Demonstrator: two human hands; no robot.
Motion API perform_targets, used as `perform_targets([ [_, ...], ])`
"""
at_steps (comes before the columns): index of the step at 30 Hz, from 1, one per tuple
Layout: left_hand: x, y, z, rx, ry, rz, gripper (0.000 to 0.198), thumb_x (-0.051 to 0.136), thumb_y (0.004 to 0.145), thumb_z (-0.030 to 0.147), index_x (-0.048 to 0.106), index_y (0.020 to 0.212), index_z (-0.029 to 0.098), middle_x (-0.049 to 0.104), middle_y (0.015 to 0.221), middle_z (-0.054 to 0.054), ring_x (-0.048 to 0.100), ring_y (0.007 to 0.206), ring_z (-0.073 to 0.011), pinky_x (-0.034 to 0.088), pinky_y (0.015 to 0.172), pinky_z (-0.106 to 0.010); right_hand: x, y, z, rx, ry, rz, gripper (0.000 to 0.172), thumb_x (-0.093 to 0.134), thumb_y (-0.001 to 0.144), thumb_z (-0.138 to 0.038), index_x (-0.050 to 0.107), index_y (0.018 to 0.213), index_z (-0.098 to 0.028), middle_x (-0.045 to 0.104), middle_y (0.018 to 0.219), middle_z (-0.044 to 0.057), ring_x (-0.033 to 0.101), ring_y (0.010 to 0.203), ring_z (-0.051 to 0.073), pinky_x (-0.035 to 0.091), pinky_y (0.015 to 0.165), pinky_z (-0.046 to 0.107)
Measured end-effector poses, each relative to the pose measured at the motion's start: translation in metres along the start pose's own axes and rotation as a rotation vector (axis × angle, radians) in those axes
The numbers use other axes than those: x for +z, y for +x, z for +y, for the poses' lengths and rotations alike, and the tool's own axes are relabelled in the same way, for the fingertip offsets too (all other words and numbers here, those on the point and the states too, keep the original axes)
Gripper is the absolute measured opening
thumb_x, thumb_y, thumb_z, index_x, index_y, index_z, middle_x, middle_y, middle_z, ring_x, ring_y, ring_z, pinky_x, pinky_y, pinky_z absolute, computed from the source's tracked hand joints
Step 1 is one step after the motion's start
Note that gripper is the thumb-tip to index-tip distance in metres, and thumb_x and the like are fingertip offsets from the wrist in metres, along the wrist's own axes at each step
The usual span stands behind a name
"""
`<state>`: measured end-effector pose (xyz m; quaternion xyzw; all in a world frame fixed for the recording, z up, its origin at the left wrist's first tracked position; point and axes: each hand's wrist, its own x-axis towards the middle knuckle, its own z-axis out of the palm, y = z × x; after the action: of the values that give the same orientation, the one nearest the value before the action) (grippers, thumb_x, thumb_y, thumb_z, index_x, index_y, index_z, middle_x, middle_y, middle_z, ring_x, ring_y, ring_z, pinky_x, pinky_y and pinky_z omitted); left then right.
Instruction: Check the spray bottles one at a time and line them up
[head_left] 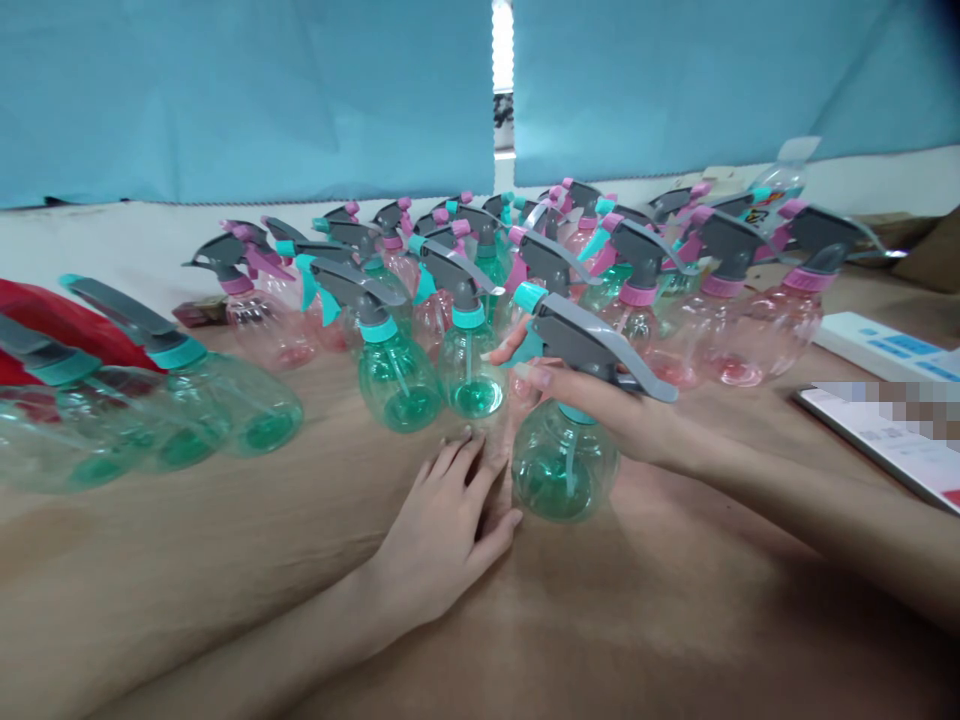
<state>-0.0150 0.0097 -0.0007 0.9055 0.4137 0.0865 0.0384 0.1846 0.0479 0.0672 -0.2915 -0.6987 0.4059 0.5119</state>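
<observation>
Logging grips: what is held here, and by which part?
The right hand grips a green spray bottle by its trigger head; the left hand holds nothing.

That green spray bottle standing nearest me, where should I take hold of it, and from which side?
Probably the narrow neck just under the grey trigger head of the green bottle, coming from the right: the right hand wraps it there. The round belly is wide, more bottles crowd behind it, and the left hand lies flat on the table at its left.
</observation>
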Motion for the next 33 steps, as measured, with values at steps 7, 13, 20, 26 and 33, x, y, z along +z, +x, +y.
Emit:
perform_targets([
  [7,0.0004,-0.0010,-0.0001,0.004,-0.006,0.006,0.043,0.051,0.094,0.040,0.054,0.127,0.012,0.045,0.141,-0.019,0.038,0.130,-0.0361,0.036,0.104,-0.055,0.0014,0.0005,-0.0017,0.003,0.030,0.011,0.009,0.062,0.083,-0.020,0.057,0.090,-0.022,0.064,0.096,0.000,0.063,0.094,0.016,0.051,0.081,0.033],
  [13,0.0006,0.0012,-0.0011,0.004,-0.008,0.000,0.044,0.052,0.093,0.039,0.053,0.128,0.012,0.045,0.140,-0.019,0.038,0.131,-0.0360,0.035,0.104,-0.054,0.0007,0.0006,-0.0007,-0.011,0.036,-0.003,0.008,0.061,0.084,-0.021,0.055,0.090,-0.023,0.062,0.095,0.000,0.062,0.090,0.015,0.050,0.074,0.030],
  [20,-0.0001,0.0002,-0.0001,-0.005,-0.011,-0.004,0.045,0.052,0.093,0.039,0.052,0.131,0.013,0.045,0.140,-0.018,0.037,0.131,-0.0356,0.035,0.104,-0.054,-0.0016,-0.0005,0.0047,-0.011,-0.146,-0.014,0.017,0.055,0.090,-0.039,0.055,0.088,-0.022,0.058,0.080,-0.001,0.057,0.072,0.014,0.044,0.063,0.029],
  [26,-0.0015,-0.0003,0.0009,-0.009,-0.018,0.005,0.044,0.052,0.093,0.038,0.052,0.130,0.014,0.047,0.139,-0.018,0.039,0.131,-0.0355,0.035,0.104,-0.054,-0.0025,-0.0017,-0.0001,0.004,-0.190,0.002,0.032,0.054,0.090,-0.047,0.047,0.072,-0.022,0.044,0.066,-0.004,0.045,0.060,0.011,0.037,0.056,0.027],
  [33,-0.0004,-0.0006,-0.0001,-0.003,-0.019,0.013,0.046,0.051,0.094,0.039,0.049,0.132,0.015,0.047,0.139,-0.017,0.039,0.130,-0.0353,0.036,0.103,-0.054,-0.0007,-0.0029,-0.0015,0.026,-0.171,0.002,0.031,0.057,0.088,-0.046,0.045,0.070,-0.024,0.043,0.065,-0.004,0.043,0.059,0.012,0.037,0.056,0.028],
])
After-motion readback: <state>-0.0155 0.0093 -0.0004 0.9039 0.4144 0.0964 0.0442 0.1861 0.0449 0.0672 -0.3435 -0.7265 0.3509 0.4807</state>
